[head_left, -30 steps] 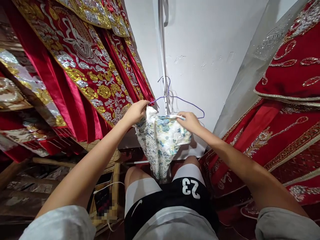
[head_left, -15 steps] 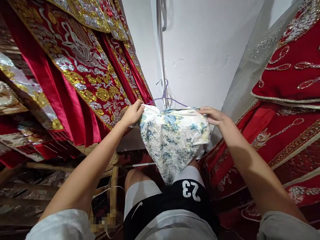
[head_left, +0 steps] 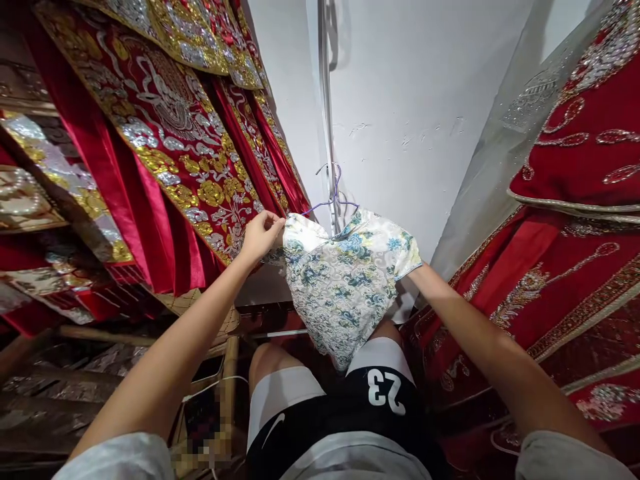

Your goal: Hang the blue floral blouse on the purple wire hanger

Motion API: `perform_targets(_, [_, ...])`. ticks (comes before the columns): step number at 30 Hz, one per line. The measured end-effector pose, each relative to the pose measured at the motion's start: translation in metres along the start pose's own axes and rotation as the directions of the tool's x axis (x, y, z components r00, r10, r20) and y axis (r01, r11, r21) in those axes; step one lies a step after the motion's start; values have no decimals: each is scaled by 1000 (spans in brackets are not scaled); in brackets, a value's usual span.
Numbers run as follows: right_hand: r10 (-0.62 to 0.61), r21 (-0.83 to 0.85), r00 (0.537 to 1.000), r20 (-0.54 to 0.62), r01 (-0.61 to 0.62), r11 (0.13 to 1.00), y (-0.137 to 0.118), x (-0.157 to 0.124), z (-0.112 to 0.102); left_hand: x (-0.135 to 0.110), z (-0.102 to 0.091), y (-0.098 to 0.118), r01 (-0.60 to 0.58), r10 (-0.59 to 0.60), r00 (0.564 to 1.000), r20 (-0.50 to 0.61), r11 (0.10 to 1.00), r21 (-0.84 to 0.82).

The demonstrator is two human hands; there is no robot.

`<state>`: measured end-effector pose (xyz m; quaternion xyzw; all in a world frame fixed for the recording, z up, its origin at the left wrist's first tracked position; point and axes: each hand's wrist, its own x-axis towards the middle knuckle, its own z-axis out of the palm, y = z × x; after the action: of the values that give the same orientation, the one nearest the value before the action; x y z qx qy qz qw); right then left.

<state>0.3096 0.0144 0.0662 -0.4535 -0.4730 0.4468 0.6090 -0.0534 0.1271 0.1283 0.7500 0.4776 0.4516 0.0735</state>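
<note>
A small white garment (head_left: 345,280) with a blue and green floral print hangs on a purple wire hanger (head_left: 333,193). The hanger's hook sits beside a metal pole (head_left: 326,113) that runs up the white wall. My left hand (head_left: 261,233) pinches the garment's left shoulder with closed fingers. My right forearm (head_left: 470,333) reaches in from the right, and its hand is hidden behind the garment's right sleeve.
Red embroidered fabrics with gold and silver patterns (head_left: 165,133) hang along the left. More red embroidered cloth (head_left: 575,200) is piled at the right. Bamboo furniture (head_left: 227,373) stands at lower left. My knees in black and white shorts (head_left: 370,393) are below the garment.
The garment has gone from bunched in both hands to spread over the hanger with its collar at the hook. My right hand has slipped behind the right sleeve, while my left hand stayed at the left shoulder.
</note>
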Motion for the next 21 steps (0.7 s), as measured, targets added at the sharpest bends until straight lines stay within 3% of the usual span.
perform_targets(3, [81,54,995,50,-84,995,-8,18,-7,-2,-5,1,-100,90,992,89,988,120])
perform_targets(6, [131,166,986,104,-147,975,-18,34,-7,9,1,16,-186,155,979,130,941,283])
perform_targets(11, [48,320,998,43,-60,945,-26,37,-1,38,21,49,-233,219,972,82,895,379])
perform_targets(15, [56,361,998,26,-62,930,-20,5,-8,45,35,63,-323,326,944,55,875,359])
perform_targets(17, [38,354,989,142,-87,931,-16,-22,-7,40,41,61,-393,392,917,67,866,309])
perform_targets(19, [7,337,948,317,-119,934,-16,-53,4,30,48,52,-428,427,903,45,884,187])
perform_targets(21, [-6,302,872,489,-163,939,-21,-79,26,15,57,43,-343,340,939,-54,937,-73])
